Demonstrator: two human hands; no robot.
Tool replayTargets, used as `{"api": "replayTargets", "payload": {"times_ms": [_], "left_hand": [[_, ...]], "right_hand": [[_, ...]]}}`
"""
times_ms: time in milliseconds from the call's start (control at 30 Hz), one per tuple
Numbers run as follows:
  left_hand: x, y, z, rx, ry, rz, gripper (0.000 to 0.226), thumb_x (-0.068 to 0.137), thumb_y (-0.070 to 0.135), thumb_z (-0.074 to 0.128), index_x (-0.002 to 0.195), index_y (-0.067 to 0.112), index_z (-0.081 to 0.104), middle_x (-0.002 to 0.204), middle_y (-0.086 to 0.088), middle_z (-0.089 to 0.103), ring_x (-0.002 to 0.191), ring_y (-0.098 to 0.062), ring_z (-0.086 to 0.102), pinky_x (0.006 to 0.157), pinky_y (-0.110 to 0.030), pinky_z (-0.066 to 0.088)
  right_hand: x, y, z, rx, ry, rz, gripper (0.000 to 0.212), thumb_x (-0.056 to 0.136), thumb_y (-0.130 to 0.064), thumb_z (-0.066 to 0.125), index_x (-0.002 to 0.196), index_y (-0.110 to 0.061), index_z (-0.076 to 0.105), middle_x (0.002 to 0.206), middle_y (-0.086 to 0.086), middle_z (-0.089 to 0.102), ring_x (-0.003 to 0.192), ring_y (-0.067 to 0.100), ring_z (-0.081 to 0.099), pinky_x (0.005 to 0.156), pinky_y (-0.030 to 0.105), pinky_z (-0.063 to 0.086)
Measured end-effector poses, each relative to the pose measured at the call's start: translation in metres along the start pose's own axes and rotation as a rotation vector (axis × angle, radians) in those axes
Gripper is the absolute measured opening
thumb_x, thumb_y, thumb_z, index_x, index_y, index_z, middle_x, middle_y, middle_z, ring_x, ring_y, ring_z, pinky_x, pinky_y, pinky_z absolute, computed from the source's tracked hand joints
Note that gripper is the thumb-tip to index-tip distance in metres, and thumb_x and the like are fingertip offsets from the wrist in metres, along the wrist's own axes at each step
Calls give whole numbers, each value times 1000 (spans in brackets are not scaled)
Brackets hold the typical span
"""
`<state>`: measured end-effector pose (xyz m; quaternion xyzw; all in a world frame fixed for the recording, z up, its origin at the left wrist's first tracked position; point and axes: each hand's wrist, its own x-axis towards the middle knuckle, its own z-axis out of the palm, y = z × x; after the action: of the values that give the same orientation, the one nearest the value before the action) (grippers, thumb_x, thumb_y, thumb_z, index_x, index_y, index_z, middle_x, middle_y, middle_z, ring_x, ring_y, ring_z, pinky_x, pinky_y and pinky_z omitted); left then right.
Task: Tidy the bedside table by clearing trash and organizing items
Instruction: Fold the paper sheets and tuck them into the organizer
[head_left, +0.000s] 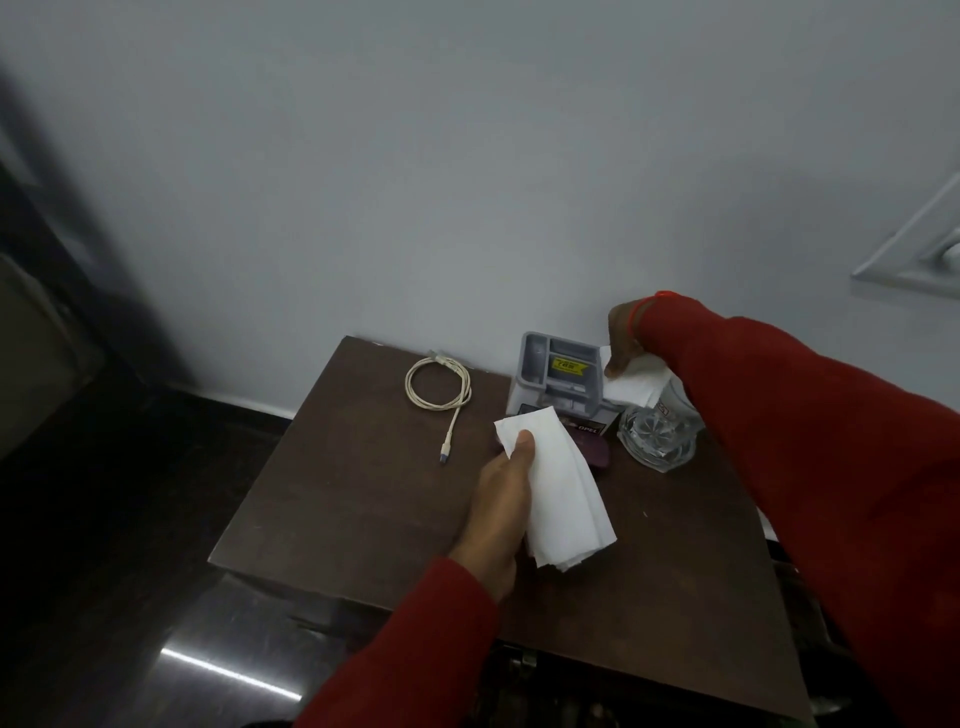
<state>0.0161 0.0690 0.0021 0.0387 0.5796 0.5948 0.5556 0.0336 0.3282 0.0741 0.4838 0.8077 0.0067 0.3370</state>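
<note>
- At the centre of the frame stands the dark brown wooden bedside table (363, 499), square-topped, set against a pale grey wall (467, 156); dark glossy floor (130, 571) shows at lower left.
- On the table's far left part lies a coiled off-white charging cable (439, 387), its plug end trailing toward the viewer, well apart from everything else.
- At the far edge, right of centre, sits a grey plastic organiser tray (540, 364) with compartments and a yellow sticker, resting on a white box with a printed label.
- Just right of that box stands a clear ribbed glass tumbler (655, 434), partly hidden by the right red sleeve (831, 441), which crosses the whole right side of the frame.
- A dark purple object (602, 457) lies in front of the box, mostly covered by tissue; what it is cannot be told.
- The left hand (501, 512), reaching in from the bottom of the frame, grips a long folded white paper tissue (561, 488), thumb pressed on its upper end; the tissue is clean and creased, and hangs above the table's middle.
- The right hand (623, 338), with a red thread at the wrist, pinches a second crumpled white tissue (636, 387) from above, just over the organiser's right corner and the tumbler's rim.
</note>
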Motion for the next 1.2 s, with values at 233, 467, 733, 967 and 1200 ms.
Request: {"api": "replayTargets", "payload": {"times_ms": [233,467,733,967,1200], "left_hand": [[0,-3,1,58,10,0,47,103,48,47,136,17,60,123,-4,70,109,-23,67,99,-45,54],[2,-3,-1,96,-12,8,47,103,48,47,135,17,62,120,-2,71,106,-20,68,91,-39,54],[1,-4,-2,83,-32,26,47,103,48,47,135,17,62,122,-3,72,110,-22,68,100,-45,54],[1,-5,0,6,-22,28,42,104,43,47,131,14,64,112,-2,73,99,-18,69,78,-33,55],[-2,0,4,-329,-88,-105,25,100,29,56,116,12,66,107,-13,75,99,-31,70,93,-48,55]], "right_hand": [[4,10,8,10,63,17,25,76,-22,80,84,0,71,64,6,62,72,28,65,77,38,58],[-2,-4,9,-52,82,-28,34,79,-36,77,87,-4,68,66,1,60,74,23,61,78,33,54],[-22,24,9,160,356,6,60,86,-51,63,122,-3,59,128,20,61,116,39,57,96,41,49],[-91,37,40,257,686,-153,44,84,-54,63,109,-19,54,108,11,58,104,34,55,85,45,50],[-155,1,109,1039,597,-266,22,87,-47,65,93,-26,66,83,-10,64,76,-1,58,64,10,41]]}}
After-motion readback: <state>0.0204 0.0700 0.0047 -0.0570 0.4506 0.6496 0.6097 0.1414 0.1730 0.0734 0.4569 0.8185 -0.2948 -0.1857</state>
